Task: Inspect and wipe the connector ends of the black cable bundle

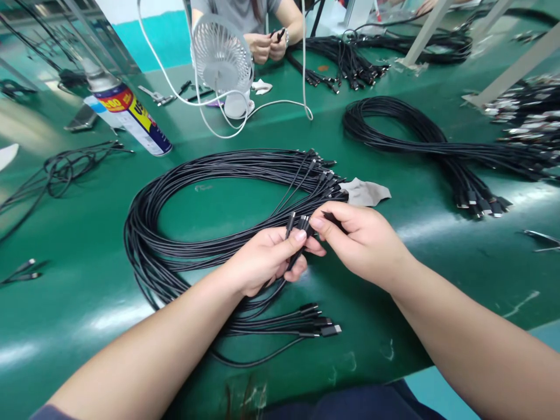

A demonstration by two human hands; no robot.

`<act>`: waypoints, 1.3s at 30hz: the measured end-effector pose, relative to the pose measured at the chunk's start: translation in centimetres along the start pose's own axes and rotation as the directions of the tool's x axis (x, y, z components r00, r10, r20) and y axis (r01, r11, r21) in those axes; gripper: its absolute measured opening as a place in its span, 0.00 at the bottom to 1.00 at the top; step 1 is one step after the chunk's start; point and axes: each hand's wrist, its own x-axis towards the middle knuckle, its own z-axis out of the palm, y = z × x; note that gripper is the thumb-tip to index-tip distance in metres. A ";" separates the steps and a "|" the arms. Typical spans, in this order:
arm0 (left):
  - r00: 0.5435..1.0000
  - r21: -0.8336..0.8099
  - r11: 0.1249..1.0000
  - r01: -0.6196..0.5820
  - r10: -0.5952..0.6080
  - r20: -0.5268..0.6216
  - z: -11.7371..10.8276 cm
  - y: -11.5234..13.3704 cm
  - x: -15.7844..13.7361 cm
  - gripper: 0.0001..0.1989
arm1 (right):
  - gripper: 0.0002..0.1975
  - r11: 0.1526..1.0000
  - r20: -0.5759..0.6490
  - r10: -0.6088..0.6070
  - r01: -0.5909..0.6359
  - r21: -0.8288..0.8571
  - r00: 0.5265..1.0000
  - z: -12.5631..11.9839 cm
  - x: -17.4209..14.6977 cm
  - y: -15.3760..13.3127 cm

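Observation:
Several black cable ends with metal-tipped plugs (303, 223) stand up from my left hand (273, 256), whose thumb and fingers are closed round them. Right beside them, my right hand (356, 236) pinches a small black piece, seemingly a cable connector (333, 220); its far end is hidden by the fingers. Beneath both hands a large looped bundle of black cables (149, 216) lies on the green table. Some of its plug ends (328, 329) fan out below my left hand. A crumpled grey-white cloth (366, 192) touches the bundle's other plug ends.
A white fan (223, 55) with a looping white cord stands ahead, a spray can (131, 116) left of it. Another cable bundle (394, 125) lies right, near metal posts (520, 64). Across the table a co-worker's hands (266, 48) hold a small black item. Tweezers (542, 239) lie far right.

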 end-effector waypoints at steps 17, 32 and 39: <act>0.998 -0.143 0.989 -0.027 0.035 0.049 0.0 0.3 -0.4 0.13 | 0.05 0.915 -0.113 -0.243 0.189 -0.357 0.963 -0.3 -1.1 -0.1; 0.997 -0.142 0.990 -0.026 0.037 0.075 0.2 0.4 -0.6 0.11 | 0.09 0.872 -0.086 -0.305 0.243 -0.424 0.948 0.1 -1.7 -0.7; 0.997 -0.041 0.999 -0.023 0.027 0.079 -0.1 0.3 -0.8 0.14 | 0.07 0.891 -0.093 -0.312 0.257 -0.374 0.946 -0.1 -1.7 -0.9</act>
